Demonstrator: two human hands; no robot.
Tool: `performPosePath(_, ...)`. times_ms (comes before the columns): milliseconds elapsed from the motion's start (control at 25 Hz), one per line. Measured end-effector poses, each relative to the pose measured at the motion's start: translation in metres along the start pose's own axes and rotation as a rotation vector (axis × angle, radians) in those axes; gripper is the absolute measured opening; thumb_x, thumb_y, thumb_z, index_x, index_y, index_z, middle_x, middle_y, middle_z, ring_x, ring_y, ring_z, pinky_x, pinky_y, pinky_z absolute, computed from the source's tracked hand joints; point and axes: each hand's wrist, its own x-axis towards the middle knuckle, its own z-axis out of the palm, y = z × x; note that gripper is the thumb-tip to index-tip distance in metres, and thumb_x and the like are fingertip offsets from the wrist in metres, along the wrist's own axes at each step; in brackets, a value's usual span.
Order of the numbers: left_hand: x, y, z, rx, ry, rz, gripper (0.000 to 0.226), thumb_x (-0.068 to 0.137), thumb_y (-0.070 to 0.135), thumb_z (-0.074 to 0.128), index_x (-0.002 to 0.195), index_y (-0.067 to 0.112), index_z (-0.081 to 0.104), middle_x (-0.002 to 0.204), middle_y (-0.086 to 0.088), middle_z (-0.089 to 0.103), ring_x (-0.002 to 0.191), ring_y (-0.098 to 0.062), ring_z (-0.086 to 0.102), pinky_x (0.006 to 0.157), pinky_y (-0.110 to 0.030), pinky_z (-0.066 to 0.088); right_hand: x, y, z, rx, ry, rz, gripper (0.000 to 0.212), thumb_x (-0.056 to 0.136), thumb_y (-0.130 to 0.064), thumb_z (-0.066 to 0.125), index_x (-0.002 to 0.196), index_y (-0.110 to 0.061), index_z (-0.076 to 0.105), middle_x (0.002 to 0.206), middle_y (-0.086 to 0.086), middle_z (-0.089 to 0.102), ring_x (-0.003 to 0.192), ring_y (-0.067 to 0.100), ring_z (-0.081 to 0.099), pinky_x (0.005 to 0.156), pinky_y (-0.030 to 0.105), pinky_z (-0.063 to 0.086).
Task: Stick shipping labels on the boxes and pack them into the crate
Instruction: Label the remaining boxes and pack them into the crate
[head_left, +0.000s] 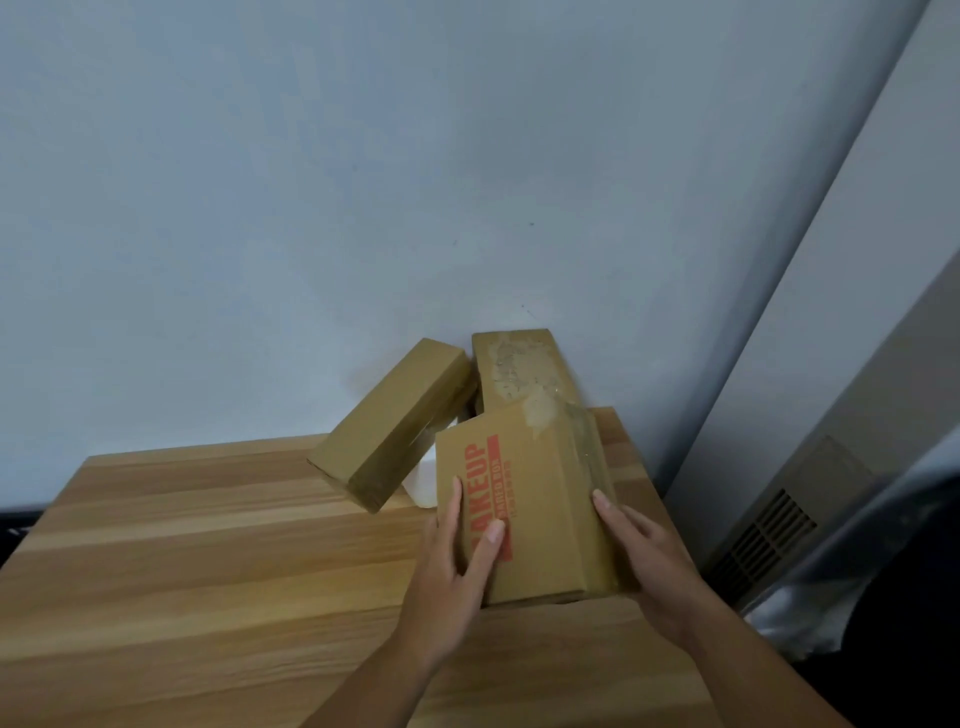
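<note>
The printed box (524, 514) sits at the worktop's (208, 545) right, long axis near-to-far — left hand (452, 571) pinching its left edge, right hand (644, 561) pressing straight-fingered against its right side.

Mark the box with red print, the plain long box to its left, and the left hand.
box with red print (540, 519): head view, bare top face right of the print.
plain long box (387, 410): head view, middle of its top face.
left hand (441, 577): head view, back of the hand.
</note>
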Motion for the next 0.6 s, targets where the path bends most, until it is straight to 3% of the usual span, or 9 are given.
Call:
performPosePath(80, -0.002, 0.015, 0.002, 0.069, -0.018, -0.085, 0.118, 0.060, 0.104, 0.043, 0.150, 0.059, -0.017, 0.160, 0.023, 0.003, 0.148, -0.009, 0.018, 0.121, -0.043, 0.027, -0.006, -0.009, 0.013, -0.028, 0.060, -0.071, 0.065, 0.062, -0.079, 0.076, 0.109, -0.035, 0.075, 0.105, -0.011, 0.076, 0.094, 0.008, 0.074, 0.072, 0.028, 0.061)
performPosePath(160, -0.002, 0.027, 0.003, 0.084, -0.026, -0.145, 0.133, 0.049, 0.106, 0.050, 0.147, 0.057, -0.028, 0.161, 0.023, -0.019, 0.155, -0.017, 0.000, 0.124, -0.055, 0.020, -0.013, -0.018, 0.023, -0.004, 0.082, -0.118, 0.062, 0.067, -0.077, 0.075, 0.110, -0.034, 0.074, 0.102, -0.013, 0.077, 0.092, 0.006, 0.074, 0.070, 0.024, 0.060)
performPosePath(320, -0.003, 0.038, 0.002, 0.056, -0.028, -0.225, 0.150, 0.040, 0.107, 0.054, 0.147, 0.049, -0.033, 0.161, 0.017, -0.032, 0.156, -0.019, -0.013, 0.126, -0.056, 0.011, -0.024, -0.029, 0.028, -0.048, 0.131, -0.221, 0.061, 0.063, -0.079, 0.075, 0.109, -0.038, 0.073, 0.101, -0.017, 0.076, 0.089, 0.002, 0.073, 0.070, 0.022, 0.061)
performPosePath(400, -0.008, 0.042, 0.008, -0.040, -0.073, -0.225, 0.150, 0.042, 0.106, 0.055, 0.151, 0.045, -0.028, 0.165, 0.017, -0.020, 0.157, -0.018, -0.005, 0.126, -0.055, 0.014, -0.027, -0.029, 0.031, -0.111, 0.137, -0.251, 0.061, 0.062, -0.078, 0.076, 0.108, -0.038, 0.072, 0.101, -0.018, 0.076, 0.089, 0.001, 0.073, 0.073, 0.025, 0.062)
performPosePath(440, -0.010, 0.045, 0.012, -0.135, -0.083, -0.200, 0.145, 0.046, 0.103, 0.058, 0.155, 0.047, -0.020, 0.167, 0.016, -0.004, 0.156, -0.019, 0.008, 0.125, -0.053, 0.019, -0.028, -0.029, 0.033, -0.156, 0.130, -0.266, 0.061, 0.062, -0.078, 0.076, 0.108, -0.039, 0.072, 0.101, -0.019, 0.075, 0.091, 0.001, 0.072, 0.076, 0.028, 0.062)
performPosePath(520, -0.014, 0.047, 0.018, -0.378, -0.018, -0.143, 0.122, 0.056, 0.095, 0.066, 0.157, 0.045, 0.018, 0.157, 0.011, 0.042, 0.141, -0.015, 0.045, 0.119, -0.049, 0.036, -0.033, -0.035, 0.036, -0.222, 0.122, -0.297, 0.061, 0.065, -0.085, 0.065, 0.108, -0.043, 0.072, 0.103, -0.023, 0.074, 0.093, -0.002, 0.070, 0.075, 0.026, 0.061)
performPosePath(600, -0.014, 0.045, 0.011, -0.579, 0.009, -0.168, 0.087, 0.071, 0.083, 0.067, 0.142, 0.035, 0.052, 0.132, 0.007, 0.069, 0.121, -0.017, 0.066, 0.111, -0.050, 0.046, -0.039, -0.050, 0.035, -0.197, 0.059, -0.331, 0.064, 0.067, -0.093, 0.050, 0.109, -0.050, 0.072, 0.107, -0.028, 0.069, 0.097, -0.007, 0.066, 0.068, 0.016, 0.057)
